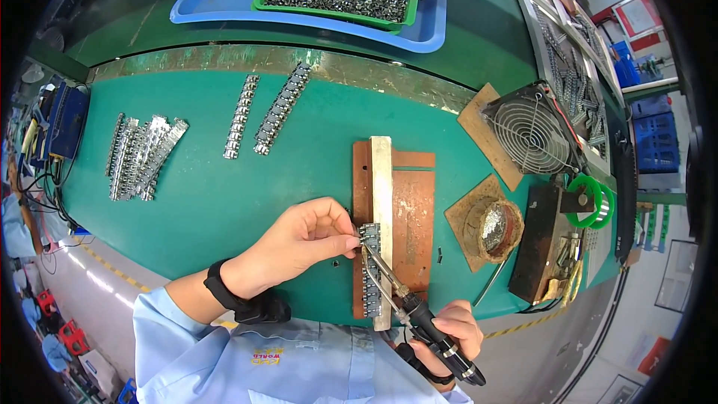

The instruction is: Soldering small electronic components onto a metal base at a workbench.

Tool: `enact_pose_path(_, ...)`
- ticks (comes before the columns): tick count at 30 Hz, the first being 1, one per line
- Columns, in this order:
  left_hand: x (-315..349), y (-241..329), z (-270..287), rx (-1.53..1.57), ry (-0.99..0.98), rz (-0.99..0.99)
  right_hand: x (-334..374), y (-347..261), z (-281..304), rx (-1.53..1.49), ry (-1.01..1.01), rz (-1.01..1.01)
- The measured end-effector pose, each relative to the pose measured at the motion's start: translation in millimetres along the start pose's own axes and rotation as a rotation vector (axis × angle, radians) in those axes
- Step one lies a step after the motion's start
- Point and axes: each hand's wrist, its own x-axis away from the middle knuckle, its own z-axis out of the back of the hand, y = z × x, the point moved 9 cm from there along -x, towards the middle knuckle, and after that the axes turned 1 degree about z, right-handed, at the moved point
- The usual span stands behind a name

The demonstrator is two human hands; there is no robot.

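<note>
My right hand (458, 333) grips a black soldering iron (437, 335) with a thin metal tube running alongside its shaft. The iron's tip points up and left, at the upper part of a strip of small metal components (372, 303). That strip lies lengthwise on a brown fixture board (413, 217), against the left side of a pale metal bar (381, 179). My left hand (295, 247) has thumb and forefinger pinched together at the strip's upper end, close to the iron's tip. Whatever sits between those fingertips is too small to make out.
Two component strips (241, 116) lie at the back, and a pile of them (142, 157) at the left. Rightward are a fan (531, 131), a round solder-filled cup (497, 228) and a dark stand with a green spool (591, 200). A blue tray (224, 13) holds a green tray (336, 21) of small parts.
</note>
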Motion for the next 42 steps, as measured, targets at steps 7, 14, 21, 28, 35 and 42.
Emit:
enact_pose_path(7, 0, 1, -1, -0.008, 0.005, -0.026, 25, 7, 14, -0.010, 0.270, 0.005)
enact_pose_path(14, 7, 11, 3, -0.158, 0.061, -0.083, 52, 45, 12, -0.071, 0.483, -0.256)
enact_pose_path(21, 26, 56, 39, -0.582, 0.374, -0.270, 45, 40, 8, 0.030, 0.435, -0.170)
enact_pose_path(28, 26, 57, 13, -1.133, 0.249, -0.365, 43, 38, 6, 0.054, 0.419, -0.179)
enact_pose_path(35, 25, 59, 2, -1.174, 0.257, -0.469, 45, 40, 8, 0.085, 0.401, -0.179)
enact_pose_path(42, 16, 21, -3, -0.540, 0.023, -0.150, 45, 42, 8, 0.064, 0.382, -0.167)
